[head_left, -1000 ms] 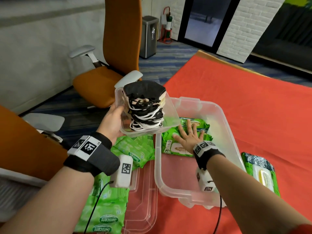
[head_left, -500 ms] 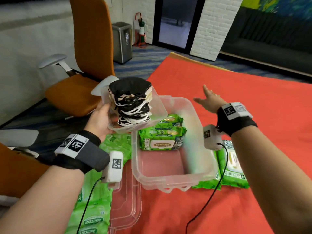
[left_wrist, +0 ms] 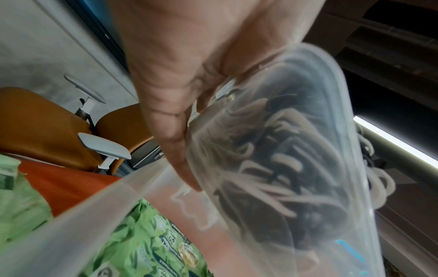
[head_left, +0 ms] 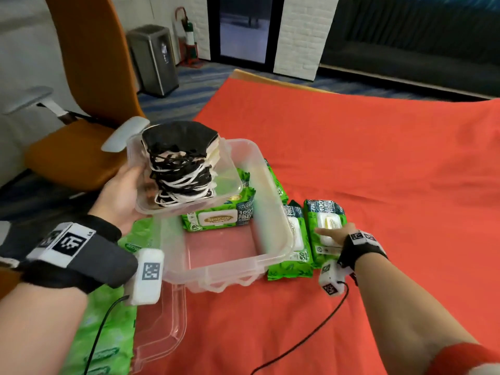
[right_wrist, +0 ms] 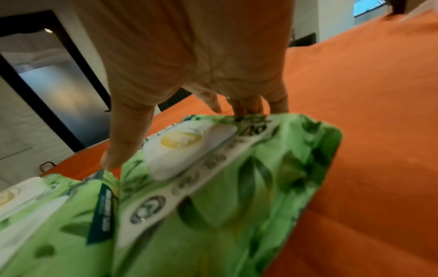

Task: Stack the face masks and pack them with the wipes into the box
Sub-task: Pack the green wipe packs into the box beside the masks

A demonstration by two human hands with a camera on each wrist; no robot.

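My left hand holds a small clear container up over the near-left corner of the big clear box. A stack of black and white face masks stands in the container; the left wrist view shows the masks through its wall. One green wipes pack lies at the far end of the box. My right hand is down on another wipes pack right of the box. Close up, this right hand spans that pack, thumb on one edge and fingers curled over the other.
A second wipes pack lies between the gripped one and the box wall. The box lid and more green packs sit under my left forearm. Red cloth covers the table. An orange chair stands at the left.
My right hand left the wipes pack inside the box, swung out to the right and came down on a pack beside the box. My left hand kept holding the mask container up.
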